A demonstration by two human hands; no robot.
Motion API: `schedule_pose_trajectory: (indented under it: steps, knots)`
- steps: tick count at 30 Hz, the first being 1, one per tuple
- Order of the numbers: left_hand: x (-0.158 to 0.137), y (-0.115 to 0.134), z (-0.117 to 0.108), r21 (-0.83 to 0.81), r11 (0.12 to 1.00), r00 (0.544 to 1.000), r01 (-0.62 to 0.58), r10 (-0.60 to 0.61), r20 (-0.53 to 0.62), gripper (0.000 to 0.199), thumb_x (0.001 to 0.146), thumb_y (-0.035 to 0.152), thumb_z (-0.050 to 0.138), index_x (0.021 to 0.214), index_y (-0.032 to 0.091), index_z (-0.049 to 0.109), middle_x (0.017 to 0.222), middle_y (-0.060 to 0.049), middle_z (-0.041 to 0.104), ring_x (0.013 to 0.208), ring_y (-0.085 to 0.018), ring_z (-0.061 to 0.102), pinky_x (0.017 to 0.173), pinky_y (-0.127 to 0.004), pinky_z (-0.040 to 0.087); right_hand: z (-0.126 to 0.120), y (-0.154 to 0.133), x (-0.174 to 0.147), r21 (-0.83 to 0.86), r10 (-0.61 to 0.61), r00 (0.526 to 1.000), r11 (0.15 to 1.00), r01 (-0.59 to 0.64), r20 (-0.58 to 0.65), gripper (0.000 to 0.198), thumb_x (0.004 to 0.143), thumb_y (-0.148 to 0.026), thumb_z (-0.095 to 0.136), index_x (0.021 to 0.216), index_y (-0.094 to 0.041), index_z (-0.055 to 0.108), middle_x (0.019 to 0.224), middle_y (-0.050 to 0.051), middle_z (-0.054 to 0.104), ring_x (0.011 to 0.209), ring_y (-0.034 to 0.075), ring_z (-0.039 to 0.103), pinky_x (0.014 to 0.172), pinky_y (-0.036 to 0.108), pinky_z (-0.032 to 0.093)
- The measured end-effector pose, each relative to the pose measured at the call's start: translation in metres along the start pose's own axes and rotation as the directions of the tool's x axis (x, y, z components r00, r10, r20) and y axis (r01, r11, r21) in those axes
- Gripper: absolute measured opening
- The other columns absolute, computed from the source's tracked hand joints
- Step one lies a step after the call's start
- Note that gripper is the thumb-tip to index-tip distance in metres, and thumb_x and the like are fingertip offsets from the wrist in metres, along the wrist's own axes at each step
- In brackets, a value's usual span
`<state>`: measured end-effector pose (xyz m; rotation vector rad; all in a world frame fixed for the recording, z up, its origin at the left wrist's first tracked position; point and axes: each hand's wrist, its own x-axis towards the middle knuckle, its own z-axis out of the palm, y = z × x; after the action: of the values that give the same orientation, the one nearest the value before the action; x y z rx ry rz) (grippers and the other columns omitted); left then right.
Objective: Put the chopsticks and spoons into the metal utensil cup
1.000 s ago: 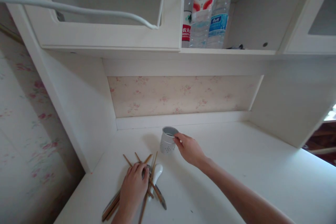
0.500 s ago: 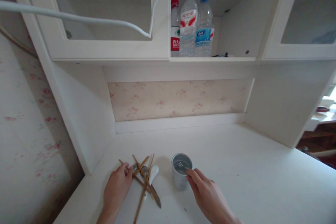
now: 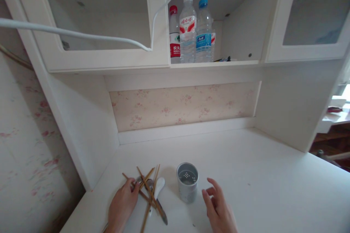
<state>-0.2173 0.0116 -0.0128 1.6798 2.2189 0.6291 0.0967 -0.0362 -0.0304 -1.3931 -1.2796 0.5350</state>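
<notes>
Cup [image 3: 188,193] stands upright on the desk [image 3: 262,189], mouth up, with small holes showing in the grey inside. At its four o'clock is the right hand [image 3: 220,209], fingers loosely curled and spread from the thumb, holding nothing and just apart from the cup. Toward the cup's eight o'clock lie crossed chopsticks [image 3: 147,188], mixed with a white spoon [image 3: 160,185] at the pile's two o'clock and metal spoon bowls among the sticks; a dark handle end [image 3: 164,219] points to five o'clock. On the pile's nine o'clock side is the left hand [image 3: 122,202], its thumb and fingers bent close together at a chopstick's upper end and beside a metal bowl; I cannot tell whether they pinch anything. At twelve o'clock from the cup, well above, bottles [image 3: 188,45] stand on a shelf [image 3: 216,64]. A white cable [image 3: 104,39] crosses at ten to eleven o'clock.
</notes>
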Motion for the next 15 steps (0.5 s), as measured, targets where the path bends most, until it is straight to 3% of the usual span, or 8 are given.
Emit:
schedule_pose_trajectory:
  steps: [6, 15]
  knots:
    - [-0.003, 0.005, -0.002, -0.016, 1.000, 1.000, 0.004, -0.004, -0.026, 0.039, 0.086, 0.049, 0.039, 0.107, 0.021, 0.057, 0.090, -0.008, 0.071, 0.089, -0.024, 0.066, 0.077, -0.032, 0.045, -0.002, 0.017, 0.010, 0.013, 0.072, 0.986, 0.997, -0.075, 0.149, 0.050, 0.085, -0.060, 0.040, 0.121, -0.025, 0.042, 0.076, -0.001, 0.061, 0.046, 0.013, 0.053, 0.045, 0.024, 0.043]
    - [-0.001, 0.003, -0.001, 0.078, 0.997, 1.000, 0.011, -0.009, -0.024, 0.038, 0.087, 0.040, 0.039, 0.115, 0.021, 0.054, 0.096, -0.010, 0.071, 0.091, -0.024, 0.066, 0.076, -0.031, 0.044, 0.000, 0.014, 0.015, 0.141, 0.165, 0.966, 0.971, -0.195, 0.200, 0.051, 0.084, -0.061, 0.040, 0.120, -0.026, 0.038, 0.080, -0.002, 0.058, 0.045, 0.012, 0.050, 0.043, 0.025, 0.041]
